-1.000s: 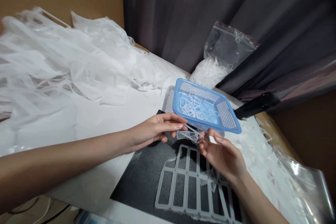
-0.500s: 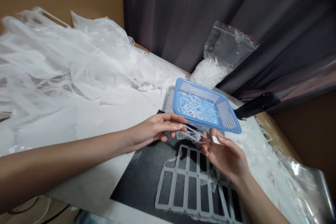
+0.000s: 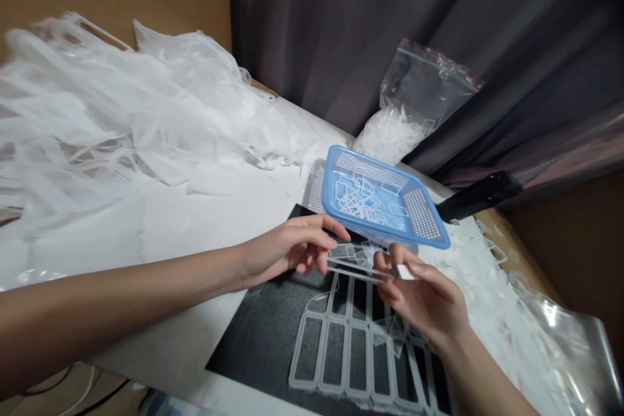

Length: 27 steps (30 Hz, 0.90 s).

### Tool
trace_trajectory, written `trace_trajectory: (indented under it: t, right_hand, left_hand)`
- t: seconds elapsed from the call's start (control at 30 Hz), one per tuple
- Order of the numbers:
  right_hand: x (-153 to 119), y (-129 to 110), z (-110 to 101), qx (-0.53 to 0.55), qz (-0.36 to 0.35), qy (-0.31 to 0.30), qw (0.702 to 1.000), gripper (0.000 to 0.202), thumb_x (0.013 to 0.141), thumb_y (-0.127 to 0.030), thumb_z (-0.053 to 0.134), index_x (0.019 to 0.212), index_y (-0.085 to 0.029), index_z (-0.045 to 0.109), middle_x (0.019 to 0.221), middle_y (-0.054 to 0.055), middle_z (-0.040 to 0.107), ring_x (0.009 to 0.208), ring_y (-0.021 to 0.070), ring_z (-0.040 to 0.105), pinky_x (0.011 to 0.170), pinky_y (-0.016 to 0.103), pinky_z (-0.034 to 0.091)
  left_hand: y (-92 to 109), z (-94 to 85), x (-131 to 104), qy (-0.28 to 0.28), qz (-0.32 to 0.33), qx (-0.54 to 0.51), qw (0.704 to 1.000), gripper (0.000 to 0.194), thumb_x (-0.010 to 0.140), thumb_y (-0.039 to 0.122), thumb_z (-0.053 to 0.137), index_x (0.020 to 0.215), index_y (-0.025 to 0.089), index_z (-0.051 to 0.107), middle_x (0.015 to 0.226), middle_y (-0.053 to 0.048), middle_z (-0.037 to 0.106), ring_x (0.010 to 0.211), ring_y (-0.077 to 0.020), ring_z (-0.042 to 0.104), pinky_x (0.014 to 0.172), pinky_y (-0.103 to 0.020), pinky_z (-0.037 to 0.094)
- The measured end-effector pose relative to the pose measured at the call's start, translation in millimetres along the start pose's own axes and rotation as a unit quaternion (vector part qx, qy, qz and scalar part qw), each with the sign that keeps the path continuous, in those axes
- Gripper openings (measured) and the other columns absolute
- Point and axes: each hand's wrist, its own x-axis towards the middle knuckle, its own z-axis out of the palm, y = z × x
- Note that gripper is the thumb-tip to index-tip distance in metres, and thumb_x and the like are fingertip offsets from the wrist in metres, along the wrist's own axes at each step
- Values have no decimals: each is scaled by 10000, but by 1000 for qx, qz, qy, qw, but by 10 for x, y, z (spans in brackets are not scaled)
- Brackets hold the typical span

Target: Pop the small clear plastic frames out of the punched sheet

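A thin white rectangular plastic frame (image 3: 358, 271) spans the gap between my two hands, above a black mat. My left hand (image 3: 287, 247) pinches its left end with the fingertips, the index finger raised clear. The frame's right end is in the fingers of my right hand (image 3: 426, 296), which also has a small white block (image 3: 403, 272) by its thumb. Below lies a translucent sheet of joined frames (image 3: 346, 357) on the black mat (image 3: 263, 331). Small clear rectangular pieces (image 3: 392, 335) rest on that sheet, and more lie just behind my fingers.
A blue basket (image 3: 429, 211) holding loose white frames stands behind my hands. Behind it is a zip bag (image 3: 394, 133) of white pieces. White film scraps (image 3: 121, 104) are heaped at left. A black handle-like object (image 3: 480, 197) and clear plastic (image 3: 575, 344) lie at right.
The frame between my hands has come down slightly and turned so that its opening shows more. My left fingers have shifted lower, with the index finger lifting away.
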Motion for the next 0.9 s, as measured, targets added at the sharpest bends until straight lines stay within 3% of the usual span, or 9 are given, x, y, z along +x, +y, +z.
trace_trajectory:
  t: [0.17, 0.47, 0.9]
  right_hand:
    - [-5, 7, 6, 5, 10, 0, 1000, 129, 866, -271, 642, 784, -176, 612, 857, 27, 616, 585, 72, 522, 606, 202, 477]
    - [-1, -4, 24, -16, 14, 14, 1000, 142, 838, -291, 664, 762, -180, 618, 829, 28, 601, 541, 79, 464, 562, 225, 446]
    - [3, -22, 7, -22, 4, 10, 1000, 108, 854, -282, 646, 808, -185, 661, 841, 27, 613, 536, 73, 467, 566, 213, 462]
  left_hand:
    - [1, 22, -13, 3, -9, 6, 1000, 274, 643, 309, 714, 849, 181, 586, 556, 57, 519, 456, -41, 425, 454, -150, 264]
    - [-42, -44, 2, -39, -19, 2, 999, 349, 635, 274, 751, 896, 191, 535, 557, 101, 453, 458, -42, 365, 448, -168, 235]
    - [-23, -13, -33, -36, -30, -8, 999, 301, 618, 203, 636, 895, 183, 518, 604, 86, 412, 512, -56, 348, 494, -190, 258]
